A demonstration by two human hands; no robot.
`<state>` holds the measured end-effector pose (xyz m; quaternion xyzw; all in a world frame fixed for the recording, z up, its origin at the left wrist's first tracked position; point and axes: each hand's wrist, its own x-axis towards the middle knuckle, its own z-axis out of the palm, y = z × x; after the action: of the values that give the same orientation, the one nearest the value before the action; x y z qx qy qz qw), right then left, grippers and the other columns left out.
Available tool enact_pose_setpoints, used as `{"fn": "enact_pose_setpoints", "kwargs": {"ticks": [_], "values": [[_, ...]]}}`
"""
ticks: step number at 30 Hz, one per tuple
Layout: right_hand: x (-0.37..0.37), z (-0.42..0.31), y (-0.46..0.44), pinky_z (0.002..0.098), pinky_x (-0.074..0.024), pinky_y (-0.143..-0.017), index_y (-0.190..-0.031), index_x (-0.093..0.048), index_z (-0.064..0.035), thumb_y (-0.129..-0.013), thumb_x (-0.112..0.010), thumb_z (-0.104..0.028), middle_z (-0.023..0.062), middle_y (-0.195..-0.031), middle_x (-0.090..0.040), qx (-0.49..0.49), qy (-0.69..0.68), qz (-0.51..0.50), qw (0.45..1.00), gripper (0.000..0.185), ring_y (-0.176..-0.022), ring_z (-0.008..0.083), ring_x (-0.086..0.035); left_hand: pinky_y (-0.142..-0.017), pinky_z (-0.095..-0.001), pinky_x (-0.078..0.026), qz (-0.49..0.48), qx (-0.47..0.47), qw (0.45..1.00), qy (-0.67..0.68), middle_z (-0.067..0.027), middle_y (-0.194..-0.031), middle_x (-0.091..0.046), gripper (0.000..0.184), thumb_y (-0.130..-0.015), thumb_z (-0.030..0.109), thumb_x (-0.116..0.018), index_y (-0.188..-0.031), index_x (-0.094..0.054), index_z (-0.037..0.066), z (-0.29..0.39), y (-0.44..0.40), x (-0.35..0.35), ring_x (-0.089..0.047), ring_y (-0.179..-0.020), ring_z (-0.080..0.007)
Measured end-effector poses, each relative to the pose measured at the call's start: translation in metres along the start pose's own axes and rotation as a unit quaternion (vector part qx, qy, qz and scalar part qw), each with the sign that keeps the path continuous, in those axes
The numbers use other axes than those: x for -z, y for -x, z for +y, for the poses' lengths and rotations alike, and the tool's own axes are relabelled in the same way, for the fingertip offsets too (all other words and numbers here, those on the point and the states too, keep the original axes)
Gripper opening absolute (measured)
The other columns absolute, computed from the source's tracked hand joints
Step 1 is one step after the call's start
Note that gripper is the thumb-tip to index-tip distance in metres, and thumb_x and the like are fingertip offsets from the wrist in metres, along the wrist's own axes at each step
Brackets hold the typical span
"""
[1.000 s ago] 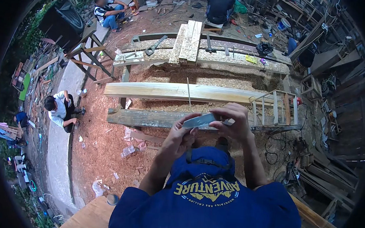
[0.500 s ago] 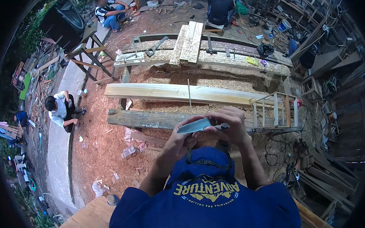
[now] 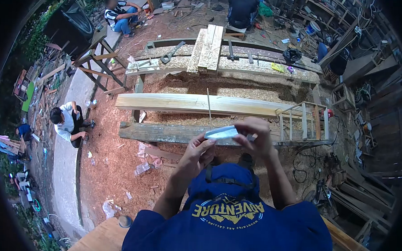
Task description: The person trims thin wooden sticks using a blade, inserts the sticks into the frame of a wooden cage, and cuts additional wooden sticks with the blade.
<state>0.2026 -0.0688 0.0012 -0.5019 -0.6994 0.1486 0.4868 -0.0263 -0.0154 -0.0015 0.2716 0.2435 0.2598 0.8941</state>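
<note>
Silvery blade (image 3: 222, 132) sits nearly crosswise, narrow end toward the left hand (image 3: 197, 155).

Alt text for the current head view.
A person's left hand and right hand hold a flat, silvery piece near a weathered plank. Beyond it lie a pale beam and stacked boards; wood shavings litter the ground and people sit nearby.

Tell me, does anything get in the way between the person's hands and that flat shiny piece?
Nothing visible does. The left hand and right hand both hold the flat shiny piece, one toward each end. The weathered beam appears behind it, not between.
</note>
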Motion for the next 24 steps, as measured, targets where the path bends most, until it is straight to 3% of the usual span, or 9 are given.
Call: {"fn": "enact_pose_setpoints", "kwargs": {"ticks": [1, 4, 5, 8, 13, 16, 19, 24], "values": [[0.003, -0.013, -0.002, 0.0256, -0.0503, -0.064, -0.104, -0.072, 0.0035, -0.092, -0.072, -0.023, 0.0070, -0.079, -0.067, -0.020, 0.008, -0.043, 0.999, 0.029, -0.070, 0.0115, -0.062, -0.046, -0.0184, -0.025, -0.011, -0.007, 1.000, 0.017, 0.0063, -0.067, -0.043, 0.032, -0.100, 0.012, -0.061, -0.130, -0.061, 0.002, -0.002, 0.000, 0.000, -0.034, -0.053, -0.0015], [-0.005, 0.005, 0.007, 0.0301, -0.0536, -0.065, -0.107, -0.072, 0.0003, -0.088, -0.075, -0.018, 0.0126, -0.084, -0.072, -0.137, -0.007, 0.076, 0.988, 0.027, -0.074, 0.0158, -0.069, -0.046, -0.0196, -0.026, 0.006, -0.010, 0.999, -0.045, 0.0063, -0.065, -0.043, 0.029, -0.101, 0.013, -0.060, -0.128, -0.063, 0.002, -0.005, 0.000, 0.006, -0.033, -0.054, -0.0021], [-0.004, 0.007, 0.009, 0.0300, -0.0555, -0.069, -0.112, -0.070, 0.0015, -0.092, -0.072, -0.020, 0.0137, -0.092, -0.072, -0.173, -0.049, 0.119, 0.977, 0.030, -0.080, 0.0158, -0.070, -0.047, -0.0198, -0.026, 0.008, -0.021, 0.998, -0.063, 0.0065, -0.065, -0.042, 0.029, -0.102, 0.013, -0.059, -0.127, -0.063, 0.002, -0.005, 0.001, 0.006, -0.033, -0.054, -0.0021], [-0.002, 0.004, 0.012, 0.0302, -0.0566, -0.071, -0.116, -0.068, 0.0022, -0.094, -0.070, -0.020, 0.0137, -0.098, -0.071, -0.176, -0.065, 0.133, 0.973, 0.031, -0.083, 0.0160, -0.070, -0.048, -0.0198, -0.027, 0.021, -0.057, 0.992, -0.114, 0.0064, -0.066, -0.045, 0.027, -0.103, 0.013, -0.057, -0.126, -0.064, 0.002, -0.004, 0.001, 0.005, -0.035, -0.055, -0.0016], [-0.019, -0.010, 0.012, 0.0291, -0.0526, -0.069, -0.113, -0.068, 0.0013, -0.092, -0.071, -0.021, 0.0103, -0.091, -0.068, -0.088, -0.031, 0.029, 0.995, 0.031, -0.083, 0.0179, -0.067, -0.050, -0.0175, -0.032, 0.049, -0.115, 0.982, -0.145, 0.0027, -0.078, -0.061, 0.026, -0.103, 0.011, -0.057, -0.126, -0.064, 0.002, -0.011, -0.007, 0.001, -0.042, -0.058, 0.0004], [-0.030, -0.020, 0.011, 0.0331, -0.0531, -0.069, -0.110, -0.070, -0.0011, -0.086, -0.075, -0.023, 0.0135, -0.089, -0.068, -0.084, -0.031, 0.004, 0.996, 0.032, -0.081, 0.0251, -0.068, -0.052, -0.0158, -0.035, 0.047, -0.138, 0.973, -0.179, -0.0005, -0.087, -0.066, 0.027, -0.101, 0.008, -0.058, -0.127, -0.064, 0.003, -0.012, -0.006, 0.000, -0.047, -0.062, 0.0009], [-0.029, -0.011, 0.008, 0.0329, -0.0514, -0.066, -0.107, -0.071, -0.0026, -0.085, -0.077, -0.027, 0.0118, -0.083, -0.068, -0.004, 0.034, 0.006, 0.999, 0.033, -0.076, 0.0242, -0.067, -0.051, -0.0153, -0.035, 0.047, -0.132, 0.970, -0.199, 0.0001, -0.083, -0.065, 0.029, -0.100, 0.007, -0.059, -0.129, -0.064, 0.004, -0.011, -0.005, 0.004, -0.049, -0.062, 0.0008], [-0.028, -0.002, 0.005, 0.0336, -0.0488, -0.063, -0.101, -0.073, -0.0046, -0.079, -0.082, -0.036, 0.0075, -0.074, -0.066, 0.009, 0.086, 0.009, 0.996, 0.039, -0.068, 0.0212, -0.064, -0.049, -0.0155, -0.033, 0.049, -0.109, 0.979, -0.163, 0.0000, -0.078, -0.063, 0.031, -0.099, 0.007, -0.059, -0.130, -0.064, 0.004, -0.010, -0.001, 0.013, -0.047, -0.059, 0.0006]]}}
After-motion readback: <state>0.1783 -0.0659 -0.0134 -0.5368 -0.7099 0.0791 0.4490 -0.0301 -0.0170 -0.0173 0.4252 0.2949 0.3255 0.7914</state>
